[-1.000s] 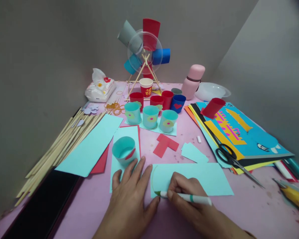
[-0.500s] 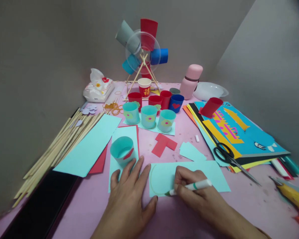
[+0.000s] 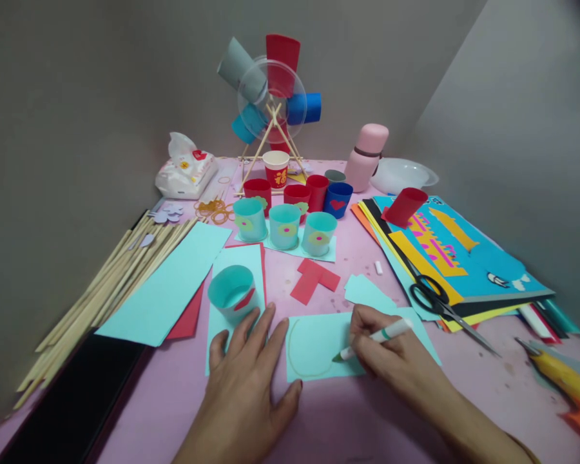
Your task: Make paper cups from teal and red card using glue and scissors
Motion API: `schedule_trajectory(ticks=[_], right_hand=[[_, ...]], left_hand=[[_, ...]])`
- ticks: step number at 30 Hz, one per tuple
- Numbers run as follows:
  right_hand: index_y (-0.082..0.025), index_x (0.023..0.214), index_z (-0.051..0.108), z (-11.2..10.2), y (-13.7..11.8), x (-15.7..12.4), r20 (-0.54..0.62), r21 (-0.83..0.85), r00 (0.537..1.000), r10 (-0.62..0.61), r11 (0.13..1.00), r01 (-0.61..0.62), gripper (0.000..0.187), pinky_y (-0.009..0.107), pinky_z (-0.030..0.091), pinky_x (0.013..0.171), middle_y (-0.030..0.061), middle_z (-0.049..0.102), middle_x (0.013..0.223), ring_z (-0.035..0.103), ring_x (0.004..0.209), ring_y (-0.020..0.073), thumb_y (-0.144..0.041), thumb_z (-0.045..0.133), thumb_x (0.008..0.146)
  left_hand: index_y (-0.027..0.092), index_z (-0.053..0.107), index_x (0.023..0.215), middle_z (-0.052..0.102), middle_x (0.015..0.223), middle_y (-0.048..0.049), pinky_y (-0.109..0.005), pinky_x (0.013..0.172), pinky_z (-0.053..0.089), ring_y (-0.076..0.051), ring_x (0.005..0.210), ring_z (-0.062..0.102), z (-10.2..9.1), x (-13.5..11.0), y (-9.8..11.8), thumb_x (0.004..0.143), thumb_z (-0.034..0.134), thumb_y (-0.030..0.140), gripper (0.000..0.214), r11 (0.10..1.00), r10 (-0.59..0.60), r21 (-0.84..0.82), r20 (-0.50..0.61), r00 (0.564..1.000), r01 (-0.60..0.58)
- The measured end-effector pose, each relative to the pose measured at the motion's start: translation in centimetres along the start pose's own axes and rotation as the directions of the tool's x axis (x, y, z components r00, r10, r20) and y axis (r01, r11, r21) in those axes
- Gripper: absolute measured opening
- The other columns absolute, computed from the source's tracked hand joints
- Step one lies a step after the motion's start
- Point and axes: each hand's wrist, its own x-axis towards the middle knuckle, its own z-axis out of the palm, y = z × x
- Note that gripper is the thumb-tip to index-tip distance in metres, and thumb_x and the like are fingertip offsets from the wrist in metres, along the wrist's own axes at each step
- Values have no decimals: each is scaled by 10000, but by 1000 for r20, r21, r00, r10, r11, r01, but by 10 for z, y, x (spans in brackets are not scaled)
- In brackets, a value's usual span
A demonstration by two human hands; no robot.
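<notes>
A white marker with a green band (image 3: pixel 385 331) is pinched in my right hand (image 3: pixel 391 351), its dark green tip on a light teal paper strip (image 3: pixel 314 332). A thin curved line forms most of a round outline at the strip's left end. My left hand (image 3: pixel 251 367) lies flat with fingers spread, its fingertips at the strip's left edge and over another teal sheet (image 3: pixel 217 341). Just beyond those fingers stands a teal paper cup (image 3: pixel 232 293) with a red paper shape on its side.
Behind are three teal cups (image 3: pixel 284 227), red and blue cups, and a stick-framed wheel (image 3: pixel 272 103). Scissors (image 3: pixel 430 293) and stacked coloured paper (image 3: pixel 468 251) lie right, with a yellow glue gun-like tool (image 3: pixel 560 374). Wooden sticks (image 3: pixel 101 277) and a black flat object (image 3: pixel 72 393) lie left.
The marker tip has moved right and slightly up along the paper, lengthening the curved line. My left hand stays in nearly the same place. The whole view has shifted slightly.
</notes>
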Motion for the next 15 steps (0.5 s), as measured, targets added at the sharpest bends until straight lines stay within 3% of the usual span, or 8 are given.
schedule_trajectory(ticks=[15], right_hand=[[-234, 595, 402, 2, 3, 5, -128, 18, 992, 7, 1000, -5, 148, 232, 250, 445, -78, 359, 489, 321, 486, 118, -224, 435, 739]], left_hand=[[219, 481, 1320, 413, 1477, -113, -602, 916, 359, -369, 1263, 422, -1, -1, 1, 817, 503, 348, 520, 1000, 4, -6, -10, 1000, -4]])
